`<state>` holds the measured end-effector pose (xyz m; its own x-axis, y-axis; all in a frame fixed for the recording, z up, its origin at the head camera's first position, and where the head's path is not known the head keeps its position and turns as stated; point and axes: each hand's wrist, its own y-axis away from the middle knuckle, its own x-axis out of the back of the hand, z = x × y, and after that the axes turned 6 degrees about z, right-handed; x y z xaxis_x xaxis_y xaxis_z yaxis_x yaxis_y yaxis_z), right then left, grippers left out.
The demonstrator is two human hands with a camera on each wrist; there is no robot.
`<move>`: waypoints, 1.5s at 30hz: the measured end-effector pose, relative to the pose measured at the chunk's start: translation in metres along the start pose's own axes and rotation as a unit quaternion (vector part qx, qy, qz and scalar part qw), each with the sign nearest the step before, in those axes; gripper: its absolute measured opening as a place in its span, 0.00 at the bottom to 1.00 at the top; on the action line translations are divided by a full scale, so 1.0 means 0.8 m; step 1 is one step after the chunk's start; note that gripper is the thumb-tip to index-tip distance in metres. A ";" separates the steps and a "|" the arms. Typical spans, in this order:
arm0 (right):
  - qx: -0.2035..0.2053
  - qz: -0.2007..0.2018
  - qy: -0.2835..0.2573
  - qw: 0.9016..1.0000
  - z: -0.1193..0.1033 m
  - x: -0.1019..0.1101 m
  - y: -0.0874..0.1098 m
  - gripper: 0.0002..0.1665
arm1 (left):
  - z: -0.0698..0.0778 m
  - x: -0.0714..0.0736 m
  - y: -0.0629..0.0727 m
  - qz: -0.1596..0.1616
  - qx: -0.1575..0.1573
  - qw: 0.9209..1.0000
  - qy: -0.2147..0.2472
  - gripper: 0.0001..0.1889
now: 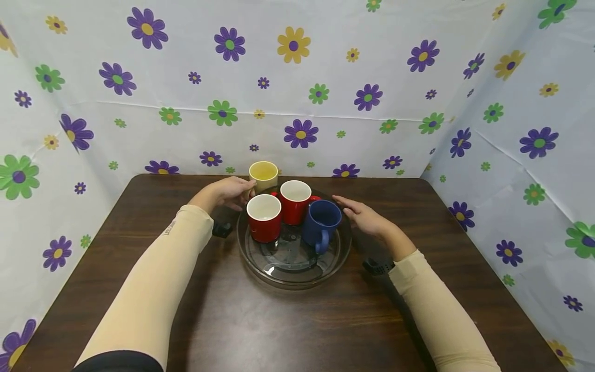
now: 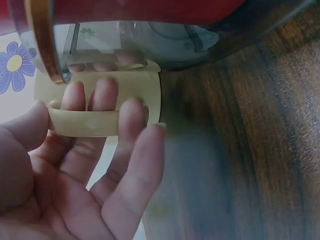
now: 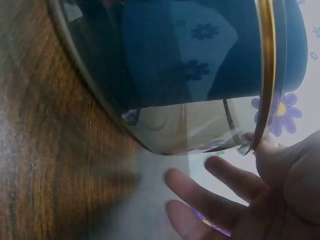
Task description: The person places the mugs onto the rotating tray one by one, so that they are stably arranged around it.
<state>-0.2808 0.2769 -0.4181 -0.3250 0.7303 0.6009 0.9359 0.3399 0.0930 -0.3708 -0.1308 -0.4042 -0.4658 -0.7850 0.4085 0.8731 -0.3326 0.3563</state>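
A yellow mug (image 1: 264, 183) stands behind the left far side of a round clear glass dish (image 1: 293, 279). My left hand (image 1: 230, 191) holds this mug by its handle (image 2: 90, 124), with fingers passed through the loop and the thumb against it. Inside the dish sit a red mug (image 1: 265, 230) with white interior, a second red mug (image 1: 294, 213) behind it, and a blue mug (image 1: 321, 227) on the right, its handle toward me. My right hand (image 1: 368, 219) is at the dish's right side, its thumb at the rim (image 3: 267, 70) and its fingers extended outside the glass.
The dish rests on a dark brown wooden table (image 1: 288, 330). A white sheet (image 1: 325, 67) printed with purple, green and yellow flowers hangs behind the table and along both sides. Black wrist devices (image 1: 377, 266) sit under both wrists.
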 end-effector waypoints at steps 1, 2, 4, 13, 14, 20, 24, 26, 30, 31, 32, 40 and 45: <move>0.008 0.007 -0.003 1.000 -0.001 0.000 0.003 0.31 | 0.000 -0.002 0.000 0.005 0.001 1.000 0.008 0.25; 0.015 0.012 -0.007 1.000 -0.003 0.001 0.007 0.31 | -0.001 -0.003 0.001 0.012 0.003 1.000 0.014 0.25; 0.027 0.009 -0.004 1.000 -0.007 0.003 0.016 0.31 | -0.001 -0.006 0.002 0.027 0.004 0.999 0.027 0.25; 0.030 -0.074 0.084 0.993 -0.019 0.005 0.048 0.51 | -0.002 -0.013 0.002 0.071 0.009 0.997 0.043 0.24; 0.026 -0.076 0.081 0.993 -0.019 0.004 0.049 0.51 | -0.001 -0.014 0.002 0.072 0.010 0.996 0.044 0.23; 0.000 -0.078 0.069 0.995 -0.017 0.003 0.049 0.50 | 0.004 -0.014 0.005 0.061 0.013 0.997 0.050 0.23; 0.001 -0.080 0.064 0.995 -0.014 0.005 0.047 0.48 | 0.004 -0.014 0.006 0.059 0.011 0.996 0.062 0.23; 0.002 -0.084 0.058 0.995 -0.014 0.005 0.046 0.48 | 0.001 -0.014 0.007 0.063 0.010 0.996 0.067 0.23; 0.006 -0.092 0.048 0.995 -0.014 0.004 0.044 0.49 | -0.006 -0.010 0.008 0.075 0.007 0.993 0.089 0.22; 0.006 -0.093 0.047 0.995 -0.014 0.004 0.044 0.50 | -0.008 -0.008 0.009 0.077 0.004 0.993 0.091 0.21; 0.006 -0.094 0.047 0.994 -0.013 0.005 0.044 0.50 | -0.009 -0.006 0.010 0.079 0.001 0.993 0.093 0.21; 0.001 -0.091 0.055 0.994 -0.012 0.001 0.042 0.50 | -0.009 0.027 0.044 0.082 -0.033 0.992 0.086 0.20; -0.008 -0.090 0.050 0.995 -0.012 0.001 0.043 0.47 | -0.004 0.052 0.073 0.098 -0.040 0.991 0.082 0.21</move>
<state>-0.2479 0.2832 -0.4071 -0.4735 0.5951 0.6494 0.8657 0.4502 0.2186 -0.3385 -0.1846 -0.3691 -0.2617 -0.9110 0.3187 0.9562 -0.1999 0.2138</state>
